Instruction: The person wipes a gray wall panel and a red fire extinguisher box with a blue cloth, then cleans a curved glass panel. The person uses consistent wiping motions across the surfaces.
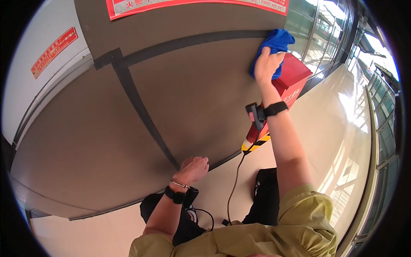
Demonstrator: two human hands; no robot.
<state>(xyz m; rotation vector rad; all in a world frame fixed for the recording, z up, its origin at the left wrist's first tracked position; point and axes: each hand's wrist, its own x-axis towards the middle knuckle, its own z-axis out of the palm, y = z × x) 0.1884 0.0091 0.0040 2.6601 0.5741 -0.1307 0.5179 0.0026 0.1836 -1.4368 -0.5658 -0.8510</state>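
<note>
My right hand (269, 66) presses a blue cloth (278, 39) against the right edge of a brown wall panel (199, 86), just above a red metal box (293, 72). Part of the cloth bunches out past my fingers, and its underside is hidden. Low in front of my body, my left hand (194, 168) hangs with curled fingers near the foot of a dark vertical strip (144, 109). Nothing shows in that hand, though its palm is turned out of sight. Dark wristbands with small devices sit on both wrists.
A black cable (231, 189) runs from the right wrist device down to my body. Yellow-black tape (255, 144) marks the box's base on the tiled floor (128, 225). A red-bordered sign (199, 7) hangs above. Glass panes (324, 35) and a railing (385, 112) stand at right.
</note>
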